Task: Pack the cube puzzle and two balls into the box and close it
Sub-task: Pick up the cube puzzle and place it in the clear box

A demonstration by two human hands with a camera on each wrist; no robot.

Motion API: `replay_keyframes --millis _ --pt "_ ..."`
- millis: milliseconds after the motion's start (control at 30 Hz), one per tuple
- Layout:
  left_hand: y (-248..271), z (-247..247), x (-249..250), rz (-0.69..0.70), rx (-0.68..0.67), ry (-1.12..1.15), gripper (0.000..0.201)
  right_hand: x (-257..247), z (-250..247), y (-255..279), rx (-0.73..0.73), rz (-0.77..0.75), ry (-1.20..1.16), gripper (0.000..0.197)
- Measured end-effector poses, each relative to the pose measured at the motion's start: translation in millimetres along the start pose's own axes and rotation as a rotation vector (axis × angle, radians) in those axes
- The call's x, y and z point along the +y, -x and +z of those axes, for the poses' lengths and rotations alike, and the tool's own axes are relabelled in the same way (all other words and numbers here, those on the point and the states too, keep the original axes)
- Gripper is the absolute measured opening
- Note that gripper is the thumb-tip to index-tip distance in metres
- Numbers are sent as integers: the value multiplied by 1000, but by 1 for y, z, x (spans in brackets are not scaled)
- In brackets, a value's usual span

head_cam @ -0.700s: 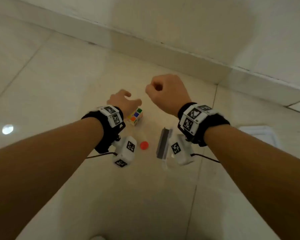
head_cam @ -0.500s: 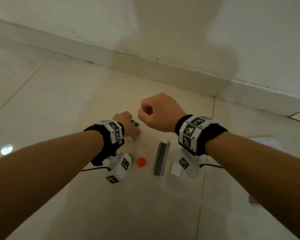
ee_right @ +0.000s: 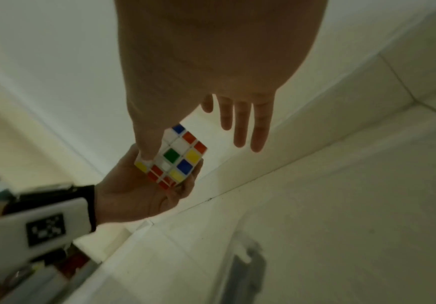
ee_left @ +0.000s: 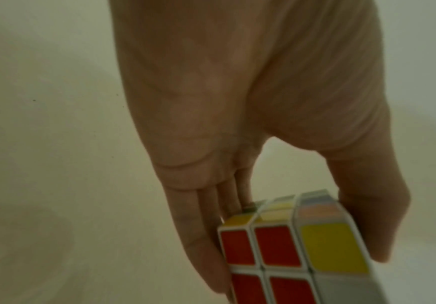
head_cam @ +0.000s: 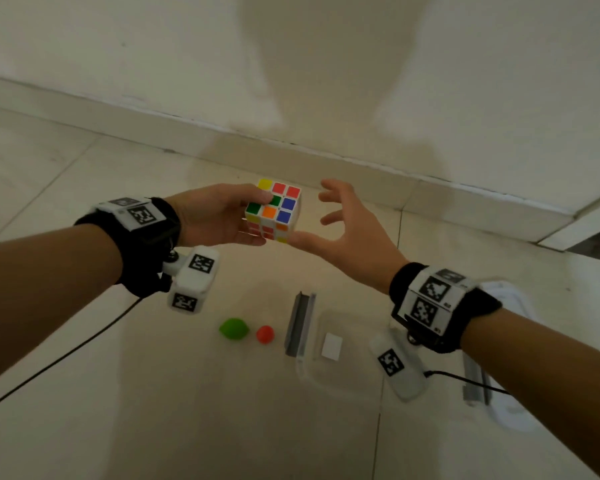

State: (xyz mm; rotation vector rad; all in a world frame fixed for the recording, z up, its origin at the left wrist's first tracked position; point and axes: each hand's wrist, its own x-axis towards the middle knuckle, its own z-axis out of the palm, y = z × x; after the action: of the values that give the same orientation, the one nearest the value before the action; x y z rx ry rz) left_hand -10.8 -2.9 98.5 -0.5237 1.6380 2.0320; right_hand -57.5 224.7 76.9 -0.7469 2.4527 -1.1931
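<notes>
Left hand (head_cam: 215, 216) grips the cube puzzle (head_cam: 273, 211) in the air above the floor (head_cam: 153, 393), thumb on top, fingers beneath. Right hand (head_cam: 347, 230) just beside the cube, fingers spread and relaxed; its thumb tip touches the cube's lower corner. Clear box (head_cam: 340, 348) lies on the floor below the cube, lid off. Red ball (head_cam: 265, 334) just left of the box; green ball (head_cam: 234, 328) left of the red one. White lid (head_cam: 510, 358) right of the box, partly hidden by the right wrist.
</notes>
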Motion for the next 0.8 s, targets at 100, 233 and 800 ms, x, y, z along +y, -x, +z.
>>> replay_keyframes --millis 100,233,800 --pt "6 20 -1 22 -71 6 42 -2 -8 9 53 -168 112 82" --pt "8 38 -6 43 -133 8 48 1 -13 21 131 -248 8 61" --pt "-2 59 -22 -50 86 -243 53 9 -56 48 -39 -349 333 71"
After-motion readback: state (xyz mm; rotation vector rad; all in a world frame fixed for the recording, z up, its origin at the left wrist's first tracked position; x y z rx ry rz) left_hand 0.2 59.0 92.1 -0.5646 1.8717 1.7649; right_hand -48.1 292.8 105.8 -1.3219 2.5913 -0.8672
